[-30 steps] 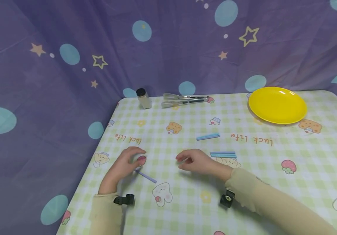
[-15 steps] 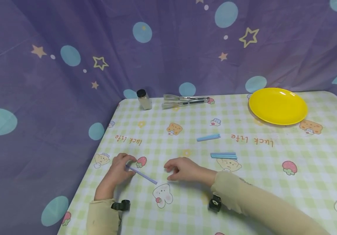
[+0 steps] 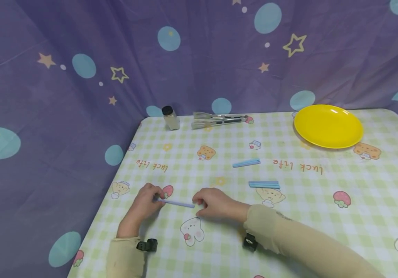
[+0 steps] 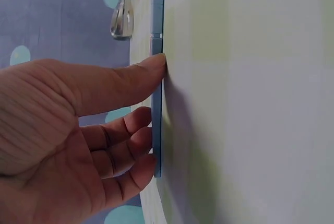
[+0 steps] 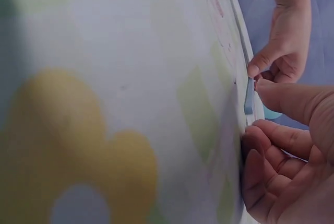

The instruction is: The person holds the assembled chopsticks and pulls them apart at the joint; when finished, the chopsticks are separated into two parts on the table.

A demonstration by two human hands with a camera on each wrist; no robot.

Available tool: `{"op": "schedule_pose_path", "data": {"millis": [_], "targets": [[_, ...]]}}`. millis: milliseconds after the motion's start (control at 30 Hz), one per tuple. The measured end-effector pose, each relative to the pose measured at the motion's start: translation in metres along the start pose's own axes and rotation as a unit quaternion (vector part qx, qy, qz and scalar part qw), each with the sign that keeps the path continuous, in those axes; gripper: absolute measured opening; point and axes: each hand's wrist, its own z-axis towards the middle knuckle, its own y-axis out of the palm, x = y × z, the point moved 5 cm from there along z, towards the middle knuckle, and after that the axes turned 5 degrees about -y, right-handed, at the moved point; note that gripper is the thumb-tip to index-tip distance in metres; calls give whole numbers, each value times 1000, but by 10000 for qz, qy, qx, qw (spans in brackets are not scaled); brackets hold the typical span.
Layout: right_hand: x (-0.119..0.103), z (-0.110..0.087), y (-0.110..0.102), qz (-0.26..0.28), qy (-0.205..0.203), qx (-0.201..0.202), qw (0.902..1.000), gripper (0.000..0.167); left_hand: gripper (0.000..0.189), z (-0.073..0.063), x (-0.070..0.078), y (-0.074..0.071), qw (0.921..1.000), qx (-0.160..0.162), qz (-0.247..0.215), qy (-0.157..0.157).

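My left hand (image 3: 147, 201) holds one end of a thin lavender-blue stick (image 3: 179, 204), low over the checkered tablecloth. In the left wrist view, thumb and fingertips pinch the stick (image 4: 158, 109), and a pale line crosses it beyond the thumb. The other end points right, toward my right hand (image 3: 218, 204). That hand's fingers are bent and its thumb stands apart from them, close to the stick's free tip. In the right wrist view, the stick (image 5: 249, 98) ends in front of the gap between thumb and fingers.
Two small groups of blue sticks, one farther back (image 3: 246, 163) and one nearer (image 3: 264, 184), lie right of centre. Along the back edge are a black-lidded jar (image 3: 171, 119), metal tongs (image 3: 220, 120) and a yellow plate (image 3: 329, 126). A purple curtain (image 3: 199, 58) hangs behind.
The left hand has taken hold of the stick's left end. The stick has swung from slanting to nearly level across the view. My right hand has moved left and slightly nearer, to the stick's other end.
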Motion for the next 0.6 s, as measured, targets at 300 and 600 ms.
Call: {"op": "schedule_pose_path", "data": {"millis": [300,600], "targets": [[-2,5,7,-756,152,-12,9970,19,22,1,13,7,9984,-61,557,98],[-1,2,3,-723,183,298,9968,8,25,2,23,12,9978,-218,599,174]]}}
